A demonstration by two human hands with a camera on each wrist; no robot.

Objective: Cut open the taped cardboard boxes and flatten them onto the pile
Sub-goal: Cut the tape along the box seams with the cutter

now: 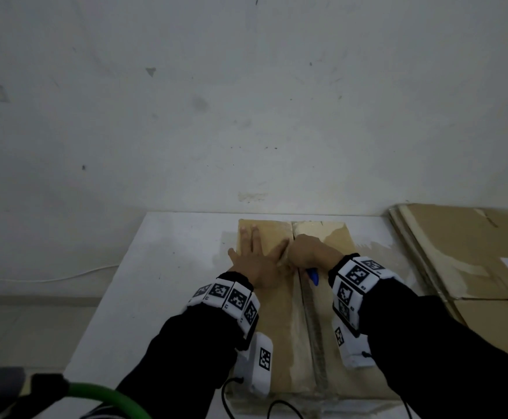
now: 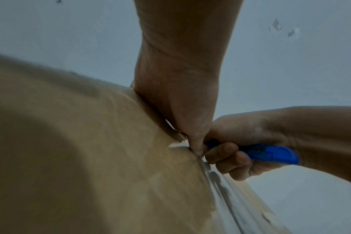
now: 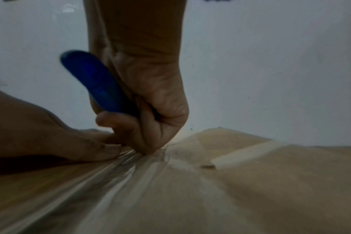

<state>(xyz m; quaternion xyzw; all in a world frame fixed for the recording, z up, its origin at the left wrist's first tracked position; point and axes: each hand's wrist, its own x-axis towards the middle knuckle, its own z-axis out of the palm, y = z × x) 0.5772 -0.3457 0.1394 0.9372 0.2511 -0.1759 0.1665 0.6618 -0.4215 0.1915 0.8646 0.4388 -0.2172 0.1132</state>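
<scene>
Box [image 1: 279, 313] lies lower centre on the worktop [image 1: 156, 267], taped seam [image 1: 314, 334] running lengthwise toward the viewer. Left hand [image 1: 254, 261] flat, fingers spread, bracing. Right hand [image 1: 313, 251] fisted round blue cutter [image 1: 313, 276], on the seam.

White surface [image 1: 162, 267] against wall. Taped cardboard box [image 1: 279, 328] sits on it, centre-right. Pile of flattened cardboard [image 1: 464, 255] lies at right edge, just beside box. Black cables [image 1: 276, 409] at near edge.
</scene>
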